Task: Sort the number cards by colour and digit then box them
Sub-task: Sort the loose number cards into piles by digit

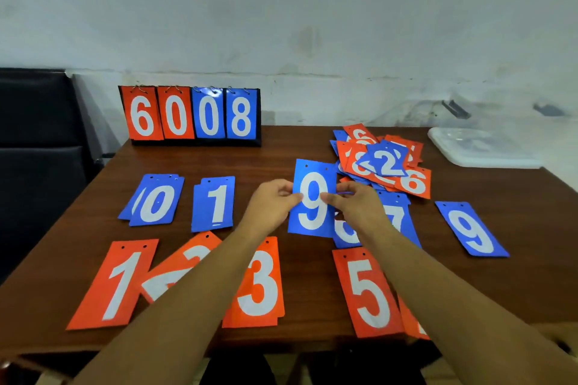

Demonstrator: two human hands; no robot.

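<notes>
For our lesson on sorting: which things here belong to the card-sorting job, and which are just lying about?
Part of the job:
- blue number 9 card held in both hands: left hand, right hand
- sorted blue and orange cards laid in rows
- unsorted card heap
- clear plastic box, probably

Lying about:
- flip scoreboard showing 6008
- black chair

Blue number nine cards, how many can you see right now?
2. One blue number nine card is held upright between the left hand and right hand; the other blue nine card lies flat, far right on the brown wooden table. The mixed card pile may hide more.
</notes>
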